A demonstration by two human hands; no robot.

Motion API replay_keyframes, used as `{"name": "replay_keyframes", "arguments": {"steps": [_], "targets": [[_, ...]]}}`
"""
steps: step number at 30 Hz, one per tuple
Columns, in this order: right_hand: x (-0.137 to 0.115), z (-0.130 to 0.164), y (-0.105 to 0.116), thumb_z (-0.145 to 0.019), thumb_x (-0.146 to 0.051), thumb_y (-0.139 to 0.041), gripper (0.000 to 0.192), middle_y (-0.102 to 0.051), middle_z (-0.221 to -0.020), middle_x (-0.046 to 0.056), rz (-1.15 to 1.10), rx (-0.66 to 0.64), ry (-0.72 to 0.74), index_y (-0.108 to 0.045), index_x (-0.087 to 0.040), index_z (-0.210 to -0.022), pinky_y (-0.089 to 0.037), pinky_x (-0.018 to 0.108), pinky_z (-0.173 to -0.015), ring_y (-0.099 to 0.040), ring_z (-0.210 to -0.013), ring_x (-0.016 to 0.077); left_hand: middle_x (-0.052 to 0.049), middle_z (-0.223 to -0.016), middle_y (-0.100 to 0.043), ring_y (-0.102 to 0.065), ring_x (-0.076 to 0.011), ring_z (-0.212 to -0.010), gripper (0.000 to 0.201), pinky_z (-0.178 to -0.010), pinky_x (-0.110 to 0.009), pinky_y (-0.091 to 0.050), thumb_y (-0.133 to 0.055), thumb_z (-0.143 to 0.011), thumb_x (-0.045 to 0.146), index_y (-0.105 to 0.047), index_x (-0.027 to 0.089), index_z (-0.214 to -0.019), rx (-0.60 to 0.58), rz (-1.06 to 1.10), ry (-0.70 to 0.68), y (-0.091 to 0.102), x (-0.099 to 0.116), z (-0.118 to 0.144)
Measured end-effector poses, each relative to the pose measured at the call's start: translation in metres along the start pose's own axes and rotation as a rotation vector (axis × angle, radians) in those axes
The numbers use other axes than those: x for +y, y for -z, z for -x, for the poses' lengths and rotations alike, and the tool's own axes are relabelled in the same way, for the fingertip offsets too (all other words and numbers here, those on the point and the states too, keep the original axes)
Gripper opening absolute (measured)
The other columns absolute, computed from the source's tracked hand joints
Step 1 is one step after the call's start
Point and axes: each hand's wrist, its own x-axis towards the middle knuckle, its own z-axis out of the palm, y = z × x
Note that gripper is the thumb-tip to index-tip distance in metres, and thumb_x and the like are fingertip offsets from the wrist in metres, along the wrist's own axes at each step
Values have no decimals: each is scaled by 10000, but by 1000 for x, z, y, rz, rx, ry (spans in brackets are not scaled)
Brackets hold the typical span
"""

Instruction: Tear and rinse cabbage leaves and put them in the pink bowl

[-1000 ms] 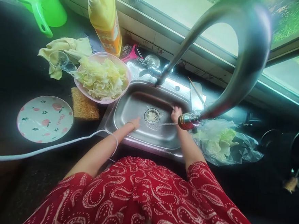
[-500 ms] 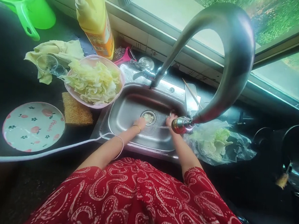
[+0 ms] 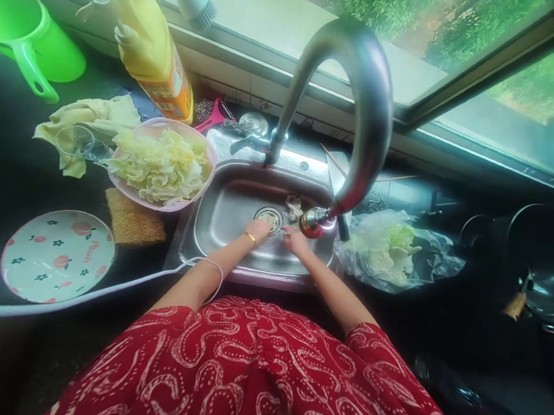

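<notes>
Both my hands are low in the steel sink point(image 3: 230, 229), at its drain strainer point(image 3: 273, 217), which holds pale cabbage bits. My left hand point(image 3: 258, 229) reaches the strainer's left edge. Its fingers are bent together there, and whatever they pinch is too small to make out. Just right of the strainer is my right hand point(image 3: 295, 240), fingers apart and pointing left, with nothing visible in them. A small heap of pale cabbage scraps point(image 3: 293, 205) lies on the sink floor behind it. The faucet spout point(image 3: 316, 221) hangs over the sink's right side.
Left of the sink stand a pink bowl point(image 3: 207, 187) of torn cabbage, a loofah sponge point(image 3: 136, 220) and a peach-patterned plate point(image 3: 60, 257). A white cable point(image 3: 124, 282) loops by my left forearm. On the right, a plastic bag point(image 3: 350, 247) holds more cabbage.
My right hand has moved left from the sink's right side to the drain, leaving pale scraps behind it. My left hand stays by the strainer. The view has shifted slightly.
</notes>
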Motion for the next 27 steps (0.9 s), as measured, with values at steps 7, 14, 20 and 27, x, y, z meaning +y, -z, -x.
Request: {"name": "replay_keyframes", "arguments": {"steps": [7, 14, 20, 27], "targets": [[-41, 35, -5, -954, -178, -427, 343, -671, -979, 123, 176, -65, 81, -652, -195, -1212, -445, 288, -771, -612, -909, 217, -164, -926, -677, -617, -246, -954, 296, -851, -347, -470, -388, -946, 131, -680, 110, -990, 97, -71, -188, 4, 7, 34], [-15, 97, 23, -955, -205, -498, 240, -623, -757, 77, 277, 212, 165, -732, -170, -914, -376, 260, -665, -530, -712, 165, -141, -959, -691, -624, -234, -877, 249, -827, -382, -494, -459, -919, 175, -685, 152, -1021, 335, -63, -449, 5, 50, 75], [20, 138, 65, -921, -221, -541, 196, -616, -750, 59, 21, 545, 130, -725, -184, -976, -438, 272, -701, -558, -740, 173, -113, -1009, -692, -629, -222, -964, 250, -893, -391, -505, -462, -867, 154, -696, 175, -954, 640, 148, -342, 21, 40, 83], [75, 177, 145, -895, -502, -564, 306, -485, -524, -43, -1003, 948, -288, -574, -206, -815, -381, 222, -451, -442, -442, 96, -97, -950, -703, -635, -230, -972, 270, -929, -385, -497, -431, -858, 195, -698, 194, -902, 491, 172, -208, 34, 31, 88]]}}
